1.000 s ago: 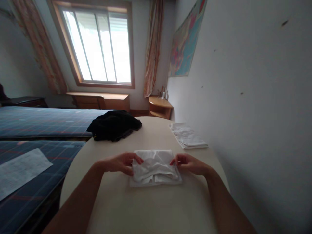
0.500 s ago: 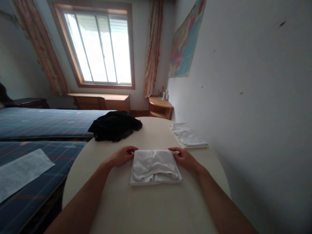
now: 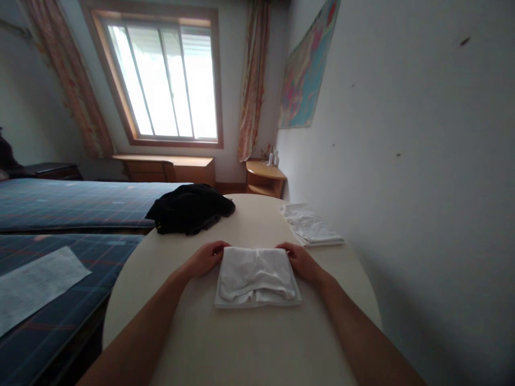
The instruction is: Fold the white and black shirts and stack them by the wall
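Note:
A folded white cloth garment [image 3: 256,274] lies flat on the round cream table [image 3: 241,343], its layers showing along the near edge. My left hand [image 3: 208,257] is closed at its far left corner, the fingertips partly behind the fabric. At the far right corner my right hand [image 3: 301,261] pinches the cloth in the same way, its fingers bent over the edge. Small creases run across the middle of the top layer. A second folded white cloth [image 3: 311,225] rests farther back on the right, apart from my right hand.
A heap of black clothing [image 3: 189,208] lies at the table's back left. Along the left are plaid mattresses [image 3: 80,201] with a printed sheet [image 3: 38,284] on the nearer one. The wall [image 3: 422,203] runs close on the right. A corner shelf [image 3: 265,170] stands behind the table.
Both hands have shifted slightly inward along the far edge of the folded garment, and its top layer looks a little smoother. Everything else stays where it was.

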`<state>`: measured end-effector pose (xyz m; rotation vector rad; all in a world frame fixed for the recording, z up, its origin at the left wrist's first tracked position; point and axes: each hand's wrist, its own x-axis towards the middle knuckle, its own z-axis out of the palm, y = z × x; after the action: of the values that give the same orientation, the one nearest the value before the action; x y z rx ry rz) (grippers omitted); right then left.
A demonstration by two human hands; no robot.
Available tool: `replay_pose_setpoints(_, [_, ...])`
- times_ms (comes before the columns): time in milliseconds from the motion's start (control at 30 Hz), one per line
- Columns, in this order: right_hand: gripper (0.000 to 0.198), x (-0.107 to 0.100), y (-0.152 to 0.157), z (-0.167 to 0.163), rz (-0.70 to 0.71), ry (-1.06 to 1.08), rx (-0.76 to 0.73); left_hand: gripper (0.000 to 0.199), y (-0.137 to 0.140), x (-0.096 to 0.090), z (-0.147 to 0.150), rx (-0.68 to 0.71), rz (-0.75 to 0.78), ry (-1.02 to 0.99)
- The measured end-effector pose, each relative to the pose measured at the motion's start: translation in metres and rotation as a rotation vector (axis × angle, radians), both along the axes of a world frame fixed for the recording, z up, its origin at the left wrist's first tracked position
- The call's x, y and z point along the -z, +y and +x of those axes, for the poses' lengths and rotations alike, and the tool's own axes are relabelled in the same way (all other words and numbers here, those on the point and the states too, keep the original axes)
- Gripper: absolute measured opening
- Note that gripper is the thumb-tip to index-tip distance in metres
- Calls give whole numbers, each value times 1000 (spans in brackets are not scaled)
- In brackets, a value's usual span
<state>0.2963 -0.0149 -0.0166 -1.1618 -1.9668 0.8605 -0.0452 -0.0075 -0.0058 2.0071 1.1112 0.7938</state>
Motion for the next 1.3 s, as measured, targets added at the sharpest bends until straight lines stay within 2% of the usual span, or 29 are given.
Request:
replay_pose_setpoints(200, [34, 0, 0, -2, 8, 61, -23, 34, 4, 4, 1, -26, -41, -66])
replay_pose_setpoints(400, [36, 0, 2, 2, -85, 127, 14, 36, 2, -1, 7, -172, -139, -93])
replay_pose_setpoints(567, [37, 1, 3, -1, -31, 99, 19, 35, 1, 2, 10, -215, -68, -36])
replay_pose_setpoints(667, [37, -2, 2, -3, 32, -22, 77, 33, 2, 6, 10, -275, -17, 16])
replay_pose_setpoints(767, [35, -11, -3, -11, 148, -149, 168, 31, 0, 4, 13, -373, 122, 65])
replay_pose_setpoints(833, [36, -16, -11, -23, 257, -203, 172, 34, -7, -1, 20, -322, 242, 59])
replay_pose_setpoints(900, [39, -19, -21, -38, 331, -254, 90, 41, -17, -5, 30, -172, 317, 90])
replay_pose_setpoints(967, [48, -17, -29, -51, 296, -353, -25, 48, -25, -4, 37, -33, 303, 215])
replay_pose_setpoints(1033, [58, -13, -35, -58, 210, -465, -120, 53, -29, 1, 39, 39, 226, 364])
replay_pose_setpoints(1133, [66, -11, -40, -58, 140, -545, -182, 57, -25, 11, 33, 60, 140, 496])
replay_pose_setpoints(1300, [64, -23, -49, -53, 200, -512, -194, 62, -16, 12, 17, 52, 125, 493])
